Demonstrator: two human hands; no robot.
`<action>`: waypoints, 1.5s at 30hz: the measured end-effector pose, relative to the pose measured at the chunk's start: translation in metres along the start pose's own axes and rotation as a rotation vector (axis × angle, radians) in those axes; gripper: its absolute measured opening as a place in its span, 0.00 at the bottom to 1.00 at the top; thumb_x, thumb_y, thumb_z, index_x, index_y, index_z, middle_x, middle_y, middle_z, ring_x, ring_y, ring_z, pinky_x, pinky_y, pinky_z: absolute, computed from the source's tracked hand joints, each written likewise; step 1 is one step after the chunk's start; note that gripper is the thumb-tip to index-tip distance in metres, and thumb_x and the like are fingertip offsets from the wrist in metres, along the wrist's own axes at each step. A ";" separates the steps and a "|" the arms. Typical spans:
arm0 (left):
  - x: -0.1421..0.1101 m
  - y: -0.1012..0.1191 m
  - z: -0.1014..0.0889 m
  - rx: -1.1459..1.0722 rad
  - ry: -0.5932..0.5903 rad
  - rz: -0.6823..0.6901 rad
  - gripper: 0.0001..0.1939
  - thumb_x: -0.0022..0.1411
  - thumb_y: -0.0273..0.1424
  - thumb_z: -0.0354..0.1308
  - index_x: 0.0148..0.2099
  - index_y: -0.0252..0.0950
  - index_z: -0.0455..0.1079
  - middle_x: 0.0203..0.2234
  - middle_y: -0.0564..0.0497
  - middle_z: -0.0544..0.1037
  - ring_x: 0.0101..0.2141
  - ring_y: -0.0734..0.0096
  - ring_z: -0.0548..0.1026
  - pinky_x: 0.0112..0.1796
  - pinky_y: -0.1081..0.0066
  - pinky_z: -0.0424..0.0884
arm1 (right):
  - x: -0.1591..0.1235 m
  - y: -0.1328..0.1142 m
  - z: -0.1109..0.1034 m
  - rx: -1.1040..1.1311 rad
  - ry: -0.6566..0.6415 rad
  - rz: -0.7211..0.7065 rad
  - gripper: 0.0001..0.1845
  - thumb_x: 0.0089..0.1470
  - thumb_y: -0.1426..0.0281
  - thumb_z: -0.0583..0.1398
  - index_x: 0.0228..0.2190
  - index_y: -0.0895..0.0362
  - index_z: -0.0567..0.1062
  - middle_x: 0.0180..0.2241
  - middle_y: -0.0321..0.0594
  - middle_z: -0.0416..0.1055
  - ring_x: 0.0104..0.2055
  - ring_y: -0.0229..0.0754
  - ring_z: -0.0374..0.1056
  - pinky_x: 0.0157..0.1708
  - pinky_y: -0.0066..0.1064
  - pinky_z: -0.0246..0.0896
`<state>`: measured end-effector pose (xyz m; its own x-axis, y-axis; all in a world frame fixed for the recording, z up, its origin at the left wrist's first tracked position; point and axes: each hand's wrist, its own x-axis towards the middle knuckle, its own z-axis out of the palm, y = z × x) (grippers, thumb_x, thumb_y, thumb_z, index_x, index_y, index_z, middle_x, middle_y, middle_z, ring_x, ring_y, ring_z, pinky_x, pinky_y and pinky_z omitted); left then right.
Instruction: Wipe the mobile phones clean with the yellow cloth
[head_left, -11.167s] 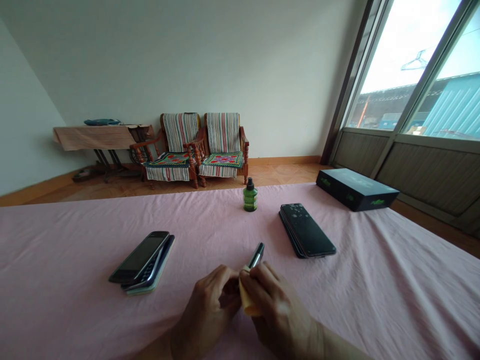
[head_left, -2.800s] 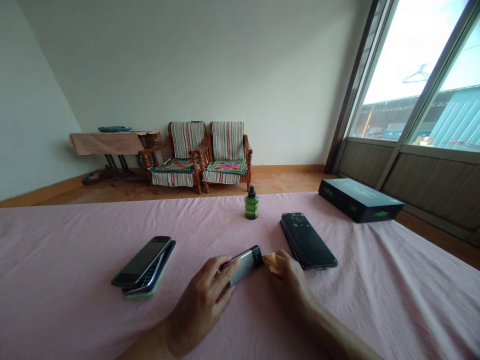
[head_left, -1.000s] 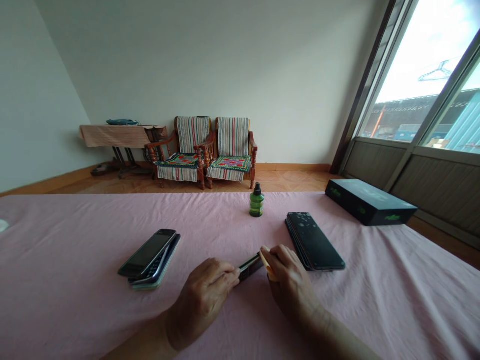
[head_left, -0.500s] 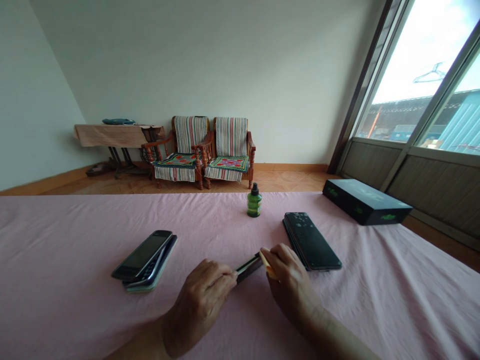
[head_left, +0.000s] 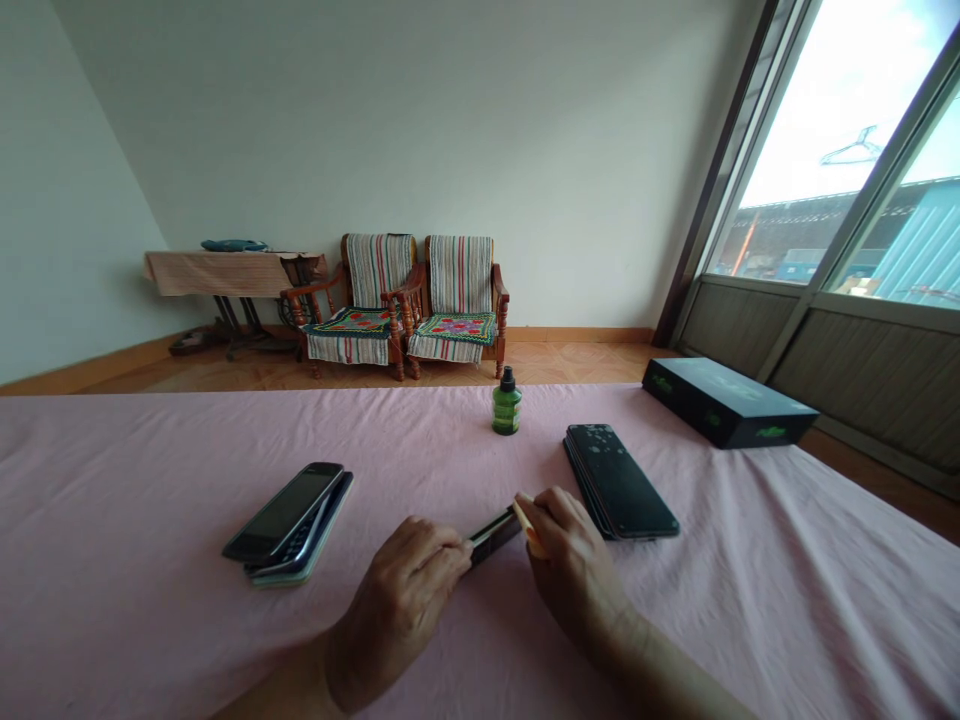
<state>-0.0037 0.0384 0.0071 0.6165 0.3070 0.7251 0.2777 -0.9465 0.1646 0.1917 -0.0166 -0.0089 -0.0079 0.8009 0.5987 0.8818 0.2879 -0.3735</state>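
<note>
My left hand [head_left: 409,595] is closed on the near end of a dark phone [head_left: 495,538], which is tipped up so that its narrow edge shows. In my closed right hand [head_left: 574,570] is a pale yellow cloth [head_left: 532,530], folded small and pressed to the phone's far end. Much of the cloth is hidden by my fingers. Left of my hands lies a stack of phones [head_left: 289,520], the top one dark and set askew. Beyond my right hand is another stack of dark phones [head_left: 621,480], lying flat.
A green spray bottle [head_left: 506,405] with a black cap stands upright farther back on the pink cloth [head_left: 420,430]. To the right lies a flat black box [head_left: 727,400] with green print. Past the far edge are two wooden armchairs [head_left: 457,290] and a covered side table [head_left: 217,272].
Both hands keep their hold. My right hand with the yellow cloth has shifted very slightly left along the phone's edge. The whole view has moved a little.
</note>
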 end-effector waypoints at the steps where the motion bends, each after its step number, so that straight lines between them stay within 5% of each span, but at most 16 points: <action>1: 0.000 0.000 0.000 0.003 0.006 -0.003 0.09 0.67 0.22 0.49 0.38 0.35 0.70 0.30 0.49 0.73 0.31 0.69 0.72 0.34 0.70 0.71 | 0.001 0.002 -0.001 -0.008 0.005 0.016 0.14 0.58 0.80 0.50 0.41 0.58 0.72 0.31 0.42 0.64 0.33 0.43 0.61 0.35 0.35 0.61; 9: -0.003 -0.002 0.000 -0.034 -0.025 -0.022 0.09 0.67 0.21 0.49 0.40 0.35 0.70 0.31 0.49 0.73 0.32 0.69 0.71 0.35 0.70 0.71 | -0.009 -0.022 0.010 0.111 -0.079 -0.150 0.18 0.58 0.80 0.52 0.48 0.56 0.69 0.34 0.43 0.66 0.34 0.43 0.63 0.33 0.33 0.62; 15: -0.004 -0.002 0.002 -0.047 -0.011 -0.046 0.08 0.67 0.21 0.50 0.39 0.35 0.69 0.32 0.49 0.73 0.33 0.69 0.72 0.36 0.70 0.71 | 0.001 0.004 0.002 0.020 0.013 0.005 0.16 0.56 0.82 0.50 0.41 0.59 0.73 0.31 0.43 0.64 0.33 0.43 0.61 0.34 0.35 0.62; 24: -0.004 -0.002 0.001 -0.048 -0.034 -0.053 0.09 0.67 0.22 0.49 0.41 0.35 0.70 0.33 0.48 0.73 0.34 0.69 0.72 0.37 0.70 0.72 | -0.009 -0.017 0.007 0.120 -0.036 -0.080 0.16 0.54 0.82 0.51 0.38 0.57 0.73 0.33 0.43 0.66 0.34 0.43 0.62 0.33 0.34 0.62; 31: 0.000 0.002 0.000 -0.031 0.007 -0.043 0.10 0.67 0.23 0.49 0.38 0.35 0.71 0.30 0.49 0.73 0.31 0.70 0.73 0.34 0.71 0.72 | -0.002 0.005 -0.007 0.069 0.015 0.015 0.18 0.52 0.83 0.50 0.39 0.57 0.73 0.33 0.44 0.66 0.35 0.43 0.62 0.35 0.35 0.63; 39: -0.002 0.000 0.001 -0.049 -0.030 -0.050 0.09 0.67 0.22 0.49 0.41 0.34 0.70 0.32 0.48 0.73 0.33 0.68 0.72 0.36 0.70 0.72 | -0.006 -0.009 0.004 0.154 -0.008 -0.081 0.14 0.55 0.80 0.52 0.38 0.57 0.73 0.33 0.43 0.67 0.34 0.43 0.62 0.34 0.35 0.62; 45: 0.000 0.001 0.000 -0.036 0.005 -0.044 0.09 0.67 0.22 0.49 0.38 0.35 0.70 0.31 0.49 0.73 0.32 0.69 0.73 0.34 0.71 0.73 | -0.002 0.007 0.001 0.134 0.052 -0.024 0.18 0.50 0.84 0.51 0.39 0.57 0.72 0.33 0.43 0.66 0.35 0.43 0.63 0.35 0.34 0.62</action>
<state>-0.0034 0.0374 0.0067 0.6007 0.3480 0.7198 0.2776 -0.9351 0.2204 0.1971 -0.0162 -0.0132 -0.0004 0.7656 0.6433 0.8110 0.3766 -0.4477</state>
